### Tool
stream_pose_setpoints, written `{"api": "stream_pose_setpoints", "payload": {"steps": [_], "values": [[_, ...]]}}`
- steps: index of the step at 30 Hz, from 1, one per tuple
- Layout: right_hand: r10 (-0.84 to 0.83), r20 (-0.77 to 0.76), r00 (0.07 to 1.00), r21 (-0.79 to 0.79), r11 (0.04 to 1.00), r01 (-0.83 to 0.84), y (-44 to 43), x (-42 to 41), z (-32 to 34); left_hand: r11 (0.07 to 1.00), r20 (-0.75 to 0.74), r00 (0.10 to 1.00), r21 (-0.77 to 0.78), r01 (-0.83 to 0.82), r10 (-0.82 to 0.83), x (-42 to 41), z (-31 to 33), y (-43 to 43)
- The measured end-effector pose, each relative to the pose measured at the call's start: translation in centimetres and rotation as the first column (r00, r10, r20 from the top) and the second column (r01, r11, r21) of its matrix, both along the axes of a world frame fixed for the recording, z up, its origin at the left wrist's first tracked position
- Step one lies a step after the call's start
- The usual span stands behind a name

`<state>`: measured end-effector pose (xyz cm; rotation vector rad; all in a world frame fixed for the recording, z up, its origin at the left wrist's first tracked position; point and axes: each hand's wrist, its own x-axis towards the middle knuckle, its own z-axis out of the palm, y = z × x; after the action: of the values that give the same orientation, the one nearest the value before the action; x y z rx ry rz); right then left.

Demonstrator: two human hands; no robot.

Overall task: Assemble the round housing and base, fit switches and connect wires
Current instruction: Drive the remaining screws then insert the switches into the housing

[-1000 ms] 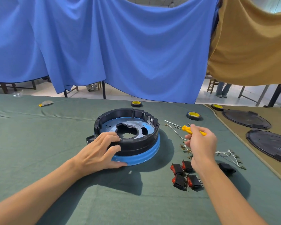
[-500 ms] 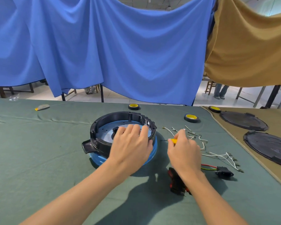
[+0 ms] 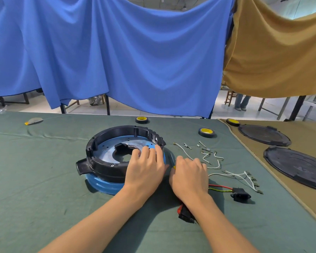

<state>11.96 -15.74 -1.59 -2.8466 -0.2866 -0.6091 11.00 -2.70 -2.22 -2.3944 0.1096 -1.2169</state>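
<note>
Head view, looking down on the green-clothed bench [image 3: 35, 179].

Round housing [image 3: 106, 166]: a black plastic ring with a tall wall, ribbed and notched along its far right arc. A stubby black tab [image 3: 81, 168] juts from its near left side. It sits square on the blue base [image 3: 100, 183], a glossy disc that shows as a crescent below the near wall. Inside the ring lies a silvery-blue metal plate [image 3: 106, 152], dotted with small holes and cut out raggedly in the middle.

Left grip [image 3: 146, 168]: a bare hand laid over the housing's near right rim. Its fingers are straight and close together, with the tips resting on the plate and nothing clasped.

Right grip [image 3: 188, 174]: just right of the housing, knuckles up, fingers curled tight round a yellow-handled tool [image 3: 174, 167]. Only a sliver of yellow shows at the thumb side.

Right of the housing: short white wires [image 3: 208, 156] with metal terminals, loosely scattered. Nearer the viewer lies a longer white lead bundle [image 3: 233, 175]. Beside that is a black socket [image 3: 240, 195] on red and yellow-green leads. Red-and-black switches [image 3: 184, 212] lie near right of the housing, half hidden under the right forearm.

Beyond the housing: two tape rolls [image 3: 142, 119] [image 3: 206, 132] with yellow cores. Far right, on tan cloth, lie two black round lids [image 3: 263, 136] [image 3: 295, 170].
</note>
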Motion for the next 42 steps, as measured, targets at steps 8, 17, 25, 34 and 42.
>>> {"api": "stream_pose_setpoints", "payload": {"steps": [8,17,25,34,42], "values": [[0.037,-0.025,0.999,0.036,0.999,-0.036,0.2,-0.4,-0.4,0.972,0.070,0.971,0.085,0.221,-0.227,-0.5,0.3,4.2],[0.030,-0.025,0.999,0.009,1.000,-0.030,0.5,-0.6,-0.5,0.969,0.046,0.971,-0.063,0.238,-0.236,-0.5,-0.2,7.4],[0.049,-0.013,0.999,0.106,0.993,-0.047,-0.5,1.1,1.5,0.936,-0.101,0.986,-0.316,-0.155,0.129,0.9,-0.3,1.1],[-0.014,-0.251,0.968,0.148,0.988,0.053,-8.8,11.5,4.3,0.951,-0.036,0.994,-0.287,-0.112,0.106,1.6,-0.8,1.6],[-0.071,-0.250,0.966,0.106,0.989,0.101,-11.2,14.7,1.6,0.948,-0.043,0.989,-0.282,-0.145,0.139,2.0,-0.7,1.1]]}}
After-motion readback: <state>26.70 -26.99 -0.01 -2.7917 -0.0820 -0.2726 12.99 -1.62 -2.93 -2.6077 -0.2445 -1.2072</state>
